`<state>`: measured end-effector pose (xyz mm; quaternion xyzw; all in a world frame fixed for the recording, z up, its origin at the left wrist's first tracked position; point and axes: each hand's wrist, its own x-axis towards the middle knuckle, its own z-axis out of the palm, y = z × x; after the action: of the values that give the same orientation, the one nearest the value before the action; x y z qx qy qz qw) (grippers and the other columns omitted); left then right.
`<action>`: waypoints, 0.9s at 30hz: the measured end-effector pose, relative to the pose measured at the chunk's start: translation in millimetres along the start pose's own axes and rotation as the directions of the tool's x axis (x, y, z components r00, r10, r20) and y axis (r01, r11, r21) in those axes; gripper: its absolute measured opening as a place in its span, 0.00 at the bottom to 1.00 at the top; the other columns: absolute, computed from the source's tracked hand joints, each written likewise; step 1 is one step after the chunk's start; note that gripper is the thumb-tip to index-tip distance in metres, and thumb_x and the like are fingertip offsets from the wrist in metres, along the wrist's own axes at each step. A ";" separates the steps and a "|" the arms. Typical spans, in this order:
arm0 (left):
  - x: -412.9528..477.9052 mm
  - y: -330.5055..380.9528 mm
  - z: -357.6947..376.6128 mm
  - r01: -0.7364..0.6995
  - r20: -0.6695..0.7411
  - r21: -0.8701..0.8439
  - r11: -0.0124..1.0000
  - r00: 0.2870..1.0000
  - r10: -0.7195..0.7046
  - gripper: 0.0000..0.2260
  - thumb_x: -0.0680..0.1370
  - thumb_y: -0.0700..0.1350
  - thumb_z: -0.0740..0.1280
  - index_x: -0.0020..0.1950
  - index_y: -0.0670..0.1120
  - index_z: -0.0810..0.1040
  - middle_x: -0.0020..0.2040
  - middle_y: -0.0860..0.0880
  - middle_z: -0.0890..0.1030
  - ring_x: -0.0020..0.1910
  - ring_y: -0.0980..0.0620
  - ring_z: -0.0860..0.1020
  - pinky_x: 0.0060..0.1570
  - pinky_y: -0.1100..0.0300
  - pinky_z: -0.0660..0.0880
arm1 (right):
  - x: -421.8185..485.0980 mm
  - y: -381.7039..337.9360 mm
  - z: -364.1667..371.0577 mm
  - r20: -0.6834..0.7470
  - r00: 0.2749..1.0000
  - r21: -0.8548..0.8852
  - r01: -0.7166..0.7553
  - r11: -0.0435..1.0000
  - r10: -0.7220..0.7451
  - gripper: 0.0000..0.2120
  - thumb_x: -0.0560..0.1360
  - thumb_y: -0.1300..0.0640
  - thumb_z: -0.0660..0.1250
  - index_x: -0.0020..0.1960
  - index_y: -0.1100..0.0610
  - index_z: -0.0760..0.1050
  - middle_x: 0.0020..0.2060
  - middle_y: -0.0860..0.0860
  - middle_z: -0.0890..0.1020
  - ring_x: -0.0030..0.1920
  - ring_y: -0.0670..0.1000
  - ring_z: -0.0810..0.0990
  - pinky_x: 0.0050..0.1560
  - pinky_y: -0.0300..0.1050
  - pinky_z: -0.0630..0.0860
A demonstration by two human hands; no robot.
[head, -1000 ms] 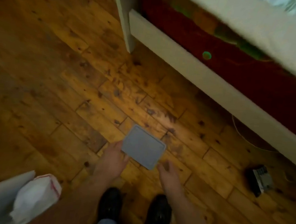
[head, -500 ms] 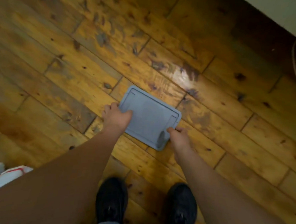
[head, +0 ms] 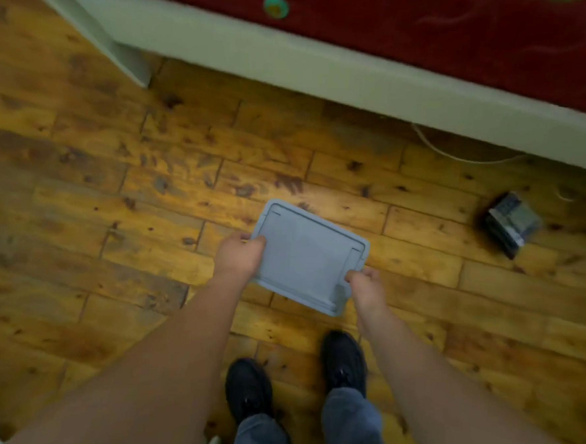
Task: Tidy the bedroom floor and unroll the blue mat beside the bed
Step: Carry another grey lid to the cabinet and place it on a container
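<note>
A worn wooden plank floor, yellow-brown with dark knots and scuffs, fills most of the view. Along the top, from ten to three o'clock, runs a pale painted bed frame rail with a square leg at ten o'clock; above it sits a dark red mattress side bearing a small round green spot.

Two bare forearms reach from the bottom edge toward the centre. Between them, at the centre, is a flat grey-blue plastic lid, rectangular with rounded corners and a raised rim. The left hand is closed on its left edge, thumb on top; the right hand pinches its near right corner. Whether the lid touches the floor cannot be told.

At six o'clock stand two black shoes under blue denim trouser legs.

At three o'clock a small dark boxy object lies on the planks, blurred. A thin pale cord curves beneath the rail at two o'clock. No blue mat shows.
</note>
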<state>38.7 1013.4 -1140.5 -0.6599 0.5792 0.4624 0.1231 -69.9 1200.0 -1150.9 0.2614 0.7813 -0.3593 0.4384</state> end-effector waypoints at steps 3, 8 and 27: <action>-75.6 57.0 4.4 -0.127 0.112 0.119 0.985 0.987 0.114 0.09 0.75 0.50 0.65 0.52 0.47 0.76 0.48 0.46 0.78 0.43 0.47 0.74 0.44 0.58 0.67 | -49.4 -8.0 -75.8 -0.033 0.996 0.133 -0.082 0.988 0.088 0.08 0.73 0.61 0.63 0.51 0.54 0.68 0.43 0.53 0.75 0.42 0.53 0.75 0.44 0.51 0.76; -206.5 129.8 38.8 -0.324 0.311 0.277 0.905 0.921 0.235 0.13 0.77 0.49 0.66 0.58 0.45 0.76 0.50 0.45 0.80 0.44 0.45 0.78 0.46 0.54 0.76 | -121.1 6.6 -206.3 -0.096 0.980 0.381 -0.128 0.916 0.177 0.08 0.71 0.66 0.60 0.37 0.54 0.68 0.38 0.56 0.76 0.40 0.57 0.76 0.44 0.52 0.74; -591.0 155.5 405.2 -0.827 0.833 0.528 0.195 0.549 0.074 0.23 0.78 0.56 0.62 0.69 0.46 0.71 0.63 0.43 0.76 0.59 0.41 0.76 0.55 0.51 0.75 | -185.1 263.8 -598.8 -0.107 0.823 0.871 -0.193 0.451 0.559 0.12 0.78 0.59 0.60 0.57 0.62 0.76 0.56 0.61 0.80 0.56 0.62 0.79 0.62 0.60 0.75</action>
<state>-229.1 1634.4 -857.1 -0.0407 0.8245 0.2726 0.4942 -88.1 1815.8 -862.9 0.6704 0.5040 -0.5172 0.1705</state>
